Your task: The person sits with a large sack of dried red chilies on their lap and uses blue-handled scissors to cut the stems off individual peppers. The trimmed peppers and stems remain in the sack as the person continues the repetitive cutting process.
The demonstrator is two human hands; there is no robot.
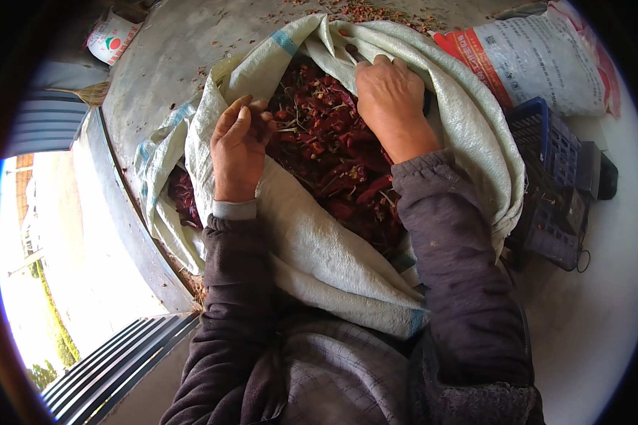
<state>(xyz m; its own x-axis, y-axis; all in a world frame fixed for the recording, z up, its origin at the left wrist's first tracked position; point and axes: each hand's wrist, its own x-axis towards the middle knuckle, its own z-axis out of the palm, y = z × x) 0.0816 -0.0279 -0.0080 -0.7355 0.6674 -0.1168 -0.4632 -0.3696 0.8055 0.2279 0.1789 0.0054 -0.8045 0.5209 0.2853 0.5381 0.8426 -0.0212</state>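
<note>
A large white woven sack (319,228) with its rim rolled back lies before me, full of dried red chili peppers (345,154). My left hand (240,143) is over the sack's left rim, its fingers curled beside the peppers; whether something is between them I cannot tell. At the far right part of the opening is my right hand (391,103), knuckles up, fingers bent at the inner fold of the sack. A small dark object (353,52) shows at its fingertips; what it is, and whether the hand grips it, is unclear.
Another woven sack (162,138) with dried chilies stands at the left. A printed plastic sack (542,64) lies at the upper right, above a blue plastic basket (553,143). A white printed bucket (111,40) and a broom head (93,94) are at the upper left, near a doorway.
</note>
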